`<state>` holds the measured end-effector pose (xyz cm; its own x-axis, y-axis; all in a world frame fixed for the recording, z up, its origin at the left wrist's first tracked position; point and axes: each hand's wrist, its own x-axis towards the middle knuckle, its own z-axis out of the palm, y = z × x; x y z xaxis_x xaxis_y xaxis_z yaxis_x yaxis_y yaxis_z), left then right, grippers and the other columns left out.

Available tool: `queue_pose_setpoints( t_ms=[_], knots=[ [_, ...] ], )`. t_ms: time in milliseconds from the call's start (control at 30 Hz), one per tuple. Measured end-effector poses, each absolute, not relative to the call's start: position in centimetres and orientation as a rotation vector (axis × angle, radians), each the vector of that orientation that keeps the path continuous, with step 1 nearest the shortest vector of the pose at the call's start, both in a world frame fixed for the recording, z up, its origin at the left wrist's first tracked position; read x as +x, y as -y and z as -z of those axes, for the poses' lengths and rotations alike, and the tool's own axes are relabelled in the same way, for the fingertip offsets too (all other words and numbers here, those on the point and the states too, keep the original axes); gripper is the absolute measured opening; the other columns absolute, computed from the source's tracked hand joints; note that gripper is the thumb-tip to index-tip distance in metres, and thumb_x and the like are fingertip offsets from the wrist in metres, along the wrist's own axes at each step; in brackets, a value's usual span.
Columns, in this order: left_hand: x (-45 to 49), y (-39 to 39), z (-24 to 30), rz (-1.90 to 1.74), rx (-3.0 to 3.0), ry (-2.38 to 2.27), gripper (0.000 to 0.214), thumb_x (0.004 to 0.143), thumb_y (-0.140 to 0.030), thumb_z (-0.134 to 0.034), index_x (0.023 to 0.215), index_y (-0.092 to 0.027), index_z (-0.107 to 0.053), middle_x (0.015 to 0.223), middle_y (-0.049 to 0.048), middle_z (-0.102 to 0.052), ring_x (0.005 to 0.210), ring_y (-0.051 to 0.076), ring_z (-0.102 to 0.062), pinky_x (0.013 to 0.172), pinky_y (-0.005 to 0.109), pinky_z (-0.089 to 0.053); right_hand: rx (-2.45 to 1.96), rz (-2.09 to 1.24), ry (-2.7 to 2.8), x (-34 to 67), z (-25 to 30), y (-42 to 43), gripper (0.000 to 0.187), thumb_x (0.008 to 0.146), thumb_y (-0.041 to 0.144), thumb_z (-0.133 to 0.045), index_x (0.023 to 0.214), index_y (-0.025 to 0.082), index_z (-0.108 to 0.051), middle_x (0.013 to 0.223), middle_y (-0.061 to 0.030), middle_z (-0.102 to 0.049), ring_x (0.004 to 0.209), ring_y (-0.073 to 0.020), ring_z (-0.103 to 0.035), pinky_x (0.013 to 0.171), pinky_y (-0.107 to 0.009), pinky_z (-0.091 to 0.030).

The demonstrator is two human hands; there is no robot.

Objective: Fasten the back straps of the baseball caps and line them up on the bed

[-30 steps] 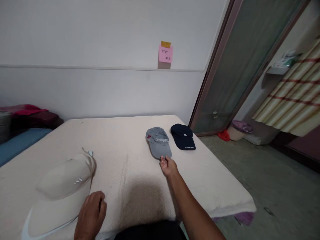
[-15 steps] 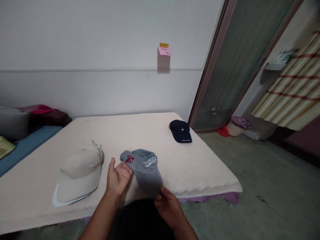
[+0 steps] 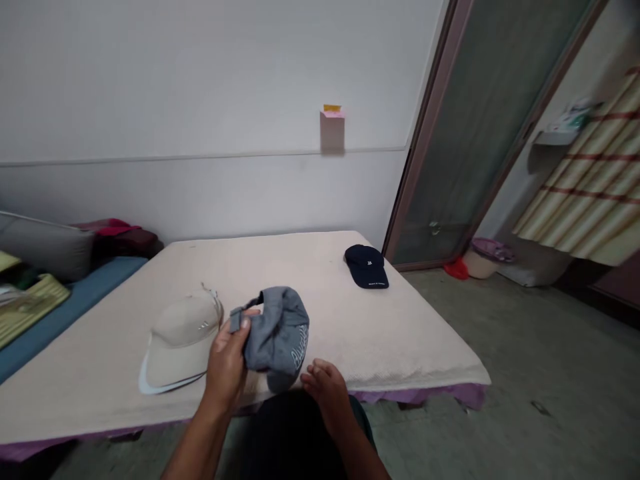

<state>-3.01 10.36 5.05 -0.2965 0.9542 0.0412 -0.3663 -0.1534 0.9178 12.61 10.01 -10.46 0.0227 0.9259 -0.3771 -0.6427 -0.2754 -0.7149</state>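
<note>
A grey-blue baseball cap [image 3: 278, 331] is held over the near edge of the bed, its back strap turned toward my left and white lettering on its side. My left hand [image 3: 229, 357] pinches the cap by its back strap, thumb on top. Close to the cap's brim, my right hand [image 3: 326, 388] has its fingers half curled and apart, with a small gap to the cap. Left of my left hand sit stacked beige caps [image 3: 183, 337], a pale blue brim showing beneath. A navy cap [image 3: 367, 267] rests at the far right of the bed.
The bed [image 3: 400, 340] has a cream cover and a purple cloth below its edge. A grey pillow [image 3: 50, 243] and dark red cloth lie at the left. Past the sliding door [image 3: 445, 147], a bin [image 3: 484, 257] stands on the floor.
The grey-blue cap has been turned so its back strap and side show. My left hand has closed on the strap; my right hand has let go of the brim.
</note>
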Motion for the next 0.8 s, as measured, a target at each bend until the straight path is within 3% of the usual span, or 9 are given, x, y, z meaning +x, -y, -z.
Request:
queue_pose_setpoints(
  t_ms=[133,233,333,433,600,800],
  knots=[
    [-1.5,-7.4,-4.5,-1.474,1.006,-1.317,0.037,0.077,-0.044,-0.057,0.101,-0.018,-0.067,0.095,0.0046,-0.069,0.091,0.021,-0.06,0.072,0.024,-0.046,-1.08,-1.317,0.482,13.8,9.0,-9.1,0.027,0.069,0.028,-0.066,0.089,0.014,-0.057,0.072,-0.0026,-0.064,0.062,-0.0153,-0.059,0.056,-0.027,-0.045],
    [-0.5,-6.0,-3.8,-1.355,1.091,-1.346,0.038,0.079,-0.047,-0.052,0.098,-0.018,-0.067,0.088,0.003,-0.068,0.082,0.02,-0.059,0.07,0.025,-0.044,-1.089,-1.022,0.618,15.4,5.6,-7.5,0.016,0.076,0.028,-0.059,0.086,0.015,-0.057,0.07,-0.0014,-0.061,0.061,-0.0134,-0.056,0.058,-0.026,-0.045],
    [0.4,-5.3,-3.1,-1.208,1.249,-1.315,0.037,0.082,-0.047,-0.048,0.095,-0.019,-0.067,0.081,0.0016,-0.067,0.076,0.019,-0.056,0.067,0.025,-0.042,-1.094,-0.72,0.904,16.6,1.1,-5.2,0.01,0.082,0.023,-0.053,0.089,0.018,-0.059,0.085,-0.0038,-0.06,0.076,-0.0162,-0.058,0.07,-0.031,-0.046],
    [1.4,-4.8,-2.8,-1.086,1.438,-1.225,0.032,0.084,-0.041,-0.047,0.094,-0.02,-0.068,0.083,0.0015,-0.067,0.076,0.018,-0.055,0.068,0.025,-0.041,-0.96,-0.5,1.391,16.8,-2.2,-3.3,0.022,0.082,0.013,-0.049,0.1,0.022,-0.059,0.1,-0.007,-0.059,0.097,-0.0209,-0.054,0.086,-0.038,-0.042],
    [2.3,-4.1,-2.6,-0.983,1.578,-1.094,0.026,0.086,-0.034,-0.046,0.096,-0.021,-0.067,0.089,0.0018,-0.068,0.076,0.018,-0.055,0.074,0.025,-0.041,-0.896,-0.528,1.786,16.3,-3.0,-2.4,0.034,0.085,0.009,-0.043,0.115,0.023,-0.051,0.109,-0.0088,-0.057,0.102,-0.0216,-0.05,0.09,-0.041,-0.041],
    [2.0,-3.6,-2.4,-0.905,1.673,-1.138,0.022,0.086,-0.03,-0.046,0.089,-0.021,-0.066,0.077,0.0015,-0.065,0.071,0.018,-0.054,0.068,0.025,-0.039,-0.952,-0.533,1.791,16.4,-2.1,-3.1,0.02,0.086,0.013,-0.044,0.1,0.021,-0.056,0.09,-0.0055,-0.061,0.086,-0.0187,-0.053,0.079,-0.034,-0.043]
  ],
)
